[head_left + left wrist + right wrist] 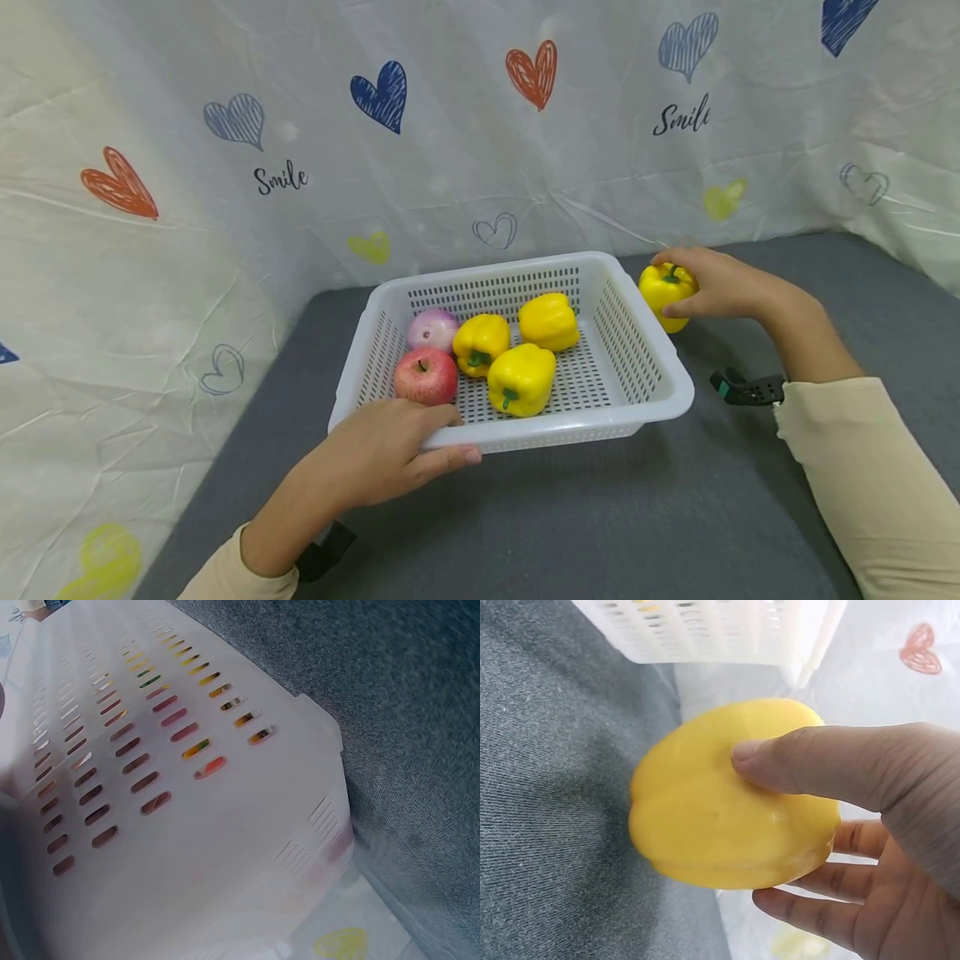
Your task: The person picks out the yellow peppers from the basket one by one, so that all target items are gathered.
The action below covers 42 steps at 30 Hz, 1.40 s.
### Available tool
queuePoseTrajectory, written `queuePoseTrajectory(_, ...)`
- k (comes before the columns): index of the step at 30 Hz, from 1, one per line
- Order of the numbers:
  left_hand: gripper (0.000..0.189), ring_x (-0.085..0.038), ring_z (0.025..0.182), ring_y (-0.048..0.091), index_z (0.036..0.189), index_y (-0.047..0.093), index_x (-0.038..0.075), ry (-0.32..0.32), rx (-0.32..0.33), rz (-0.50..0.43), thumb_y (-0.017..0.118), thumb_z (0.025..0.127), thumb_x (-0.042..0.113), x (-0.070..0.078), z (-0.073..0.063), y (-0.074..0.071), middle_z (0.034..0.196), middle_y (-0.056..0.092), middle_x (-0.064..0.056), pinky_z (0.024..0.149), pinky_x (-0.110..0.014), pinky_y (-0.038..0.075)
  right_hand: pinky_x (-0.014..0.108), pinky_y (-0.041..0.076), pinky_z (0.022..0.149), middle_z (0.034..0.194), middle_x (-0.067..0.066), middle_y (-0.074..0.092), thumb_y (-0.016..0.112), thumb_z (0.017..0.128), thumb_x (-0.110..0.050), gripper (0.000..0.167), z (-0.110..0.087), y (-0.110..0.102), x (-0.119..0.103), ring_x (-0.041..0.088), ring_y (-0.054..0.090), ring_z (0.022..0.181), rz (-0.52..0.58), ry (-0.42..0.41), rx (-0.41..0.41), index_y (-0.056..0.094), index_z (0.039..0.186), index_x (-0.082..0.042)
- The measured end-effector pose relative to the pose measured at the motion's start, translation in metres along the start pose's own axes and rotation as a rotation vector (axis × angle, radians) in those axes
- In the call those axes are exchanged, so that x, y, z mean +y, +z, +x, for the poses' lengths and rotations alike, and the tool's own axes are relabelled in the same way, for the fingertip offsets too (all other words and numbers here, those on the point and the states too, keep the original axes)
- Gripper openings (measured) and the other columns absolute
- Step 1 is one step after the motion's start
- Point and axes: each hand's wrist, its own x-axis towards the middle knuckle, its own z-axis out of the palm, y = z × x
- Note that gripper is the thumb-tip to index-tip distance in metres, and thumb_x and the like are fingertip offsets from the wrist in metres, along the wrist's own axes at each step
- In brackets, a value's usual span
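Gripping a yellow bell pepper [662, 292] just outside the right end of a white basket [555, 432], the person's right hand [712, 283] has its thumb on one side and its fingers on the other; whether that pepper touches the grey tabletop [540, 517] I can't tell from here. The left hand [390, 454] is clasped over the near rim of the basket toward its left end, thumb outside, fingers hooked inward close to a red apple [425, 379]. Behind the apple, touching it or nearly so, sits a purple onion [432, 327], and to the right of these are three more yellow peppers [522, 379], green stems showing on two of them. Colour shows through the slots in the basket's wall in the left wrist view. The writing I can read is on the pale sheet [450, 192] hung behind: "Smile" [281, 177] in black script on the left, and "Smile" [681, 114] again on the right, among sketched hearts in red [534, 75], blue [381, 93] and yellow [370, 247]. Both arms wear beige sleeves [855, 467], and a black strap [753, 390] with a bit of green shows by the right wrist.
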Motion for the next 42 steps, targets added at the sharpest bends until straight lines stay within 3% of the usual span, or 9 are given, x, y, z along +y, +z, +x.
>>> queuePoseTrajectory(20, 0.041, -0.003, 0.062, 0.049, 0.097, 0.059, 0.026, 0.008, 0.006, 0.003, 0.052, 0.094, 0.066, 0.000, 0.000, 0.000, 0.064, 0.044, 0.015, 0.057, -0.026, 0.043, 0.058, 0.047, 0.086, 0.123, 0.028, 0.051, 0.083, 0.078, -0.012, 0.071, 0.003, 0.006, 0.004, 0.039, 0.051, 0.100, -0.017, 0.031, -0.012, 0.047, 0.138, 0.004)
queuePoseTrajectory(42, 0.040, -0.003, 0.063, 0.050, 0.098, 0.061, 0.026, 0.005, 0.007, 0.001, 0.052, 0.094, 0.065, 0.000, 0.001, 0.000, 0.063, 0.045, 0.015, 0.057, -0.026, 0.044, 0.057, 0.046, 0.085, 0.130, 0.027, 0.051, 0.081, 0.084, -0.019, 0.068, -0.004, -0.005, -0.002, 0.038, 0.052, 0.106, -0.029, 0.014, -0.065, 0.048, 0.140, 0.000)
